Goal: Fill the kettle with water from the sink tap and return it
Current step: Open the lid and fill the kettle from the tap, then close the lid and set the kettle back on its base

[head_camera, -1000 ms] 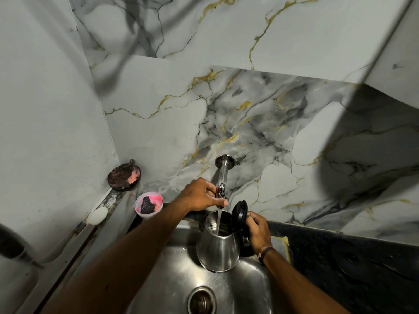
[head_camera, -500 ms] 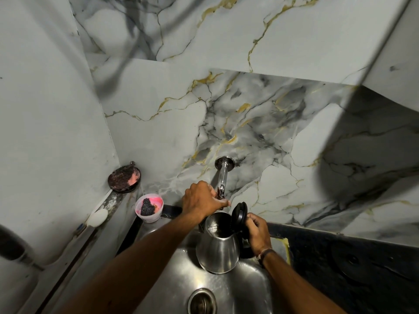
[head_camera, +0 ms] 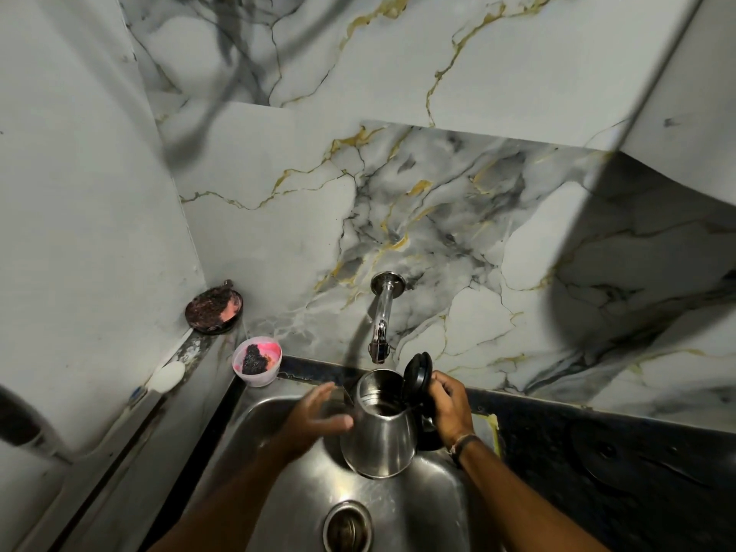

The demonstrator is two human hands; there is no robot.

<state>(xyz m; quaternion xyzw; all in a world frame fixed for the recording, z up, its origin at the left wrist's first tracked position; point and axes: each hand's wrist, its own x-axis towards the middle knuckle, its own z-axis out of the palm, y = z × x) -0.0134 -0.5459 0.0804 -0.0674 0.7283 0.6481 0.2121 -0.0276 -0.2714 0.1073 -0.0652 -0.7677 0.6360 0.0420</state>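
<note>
Steel sink [head_camera: 278,464] set into a dark surface [head_camera: 597,452]. On the left ledge [head_camera: 199,352]: a pink-stained white cup [head_camera: 257,362], a dark round dish [head_camera: 214,306], a white oval piece [head_camera: 167,377].

No readable text, label, brand, number or sign appears anywhere in view. The kettle [head_camera: 378,436] carries no legible marking on its steel body or black lid. The tap [head_camera: 381,320], the sink [head_camera: 278,492], the marbled wall [head_camera: 438,213] and the small pink cup [head_camera: 257,362] likewise show no lettering.
</note>
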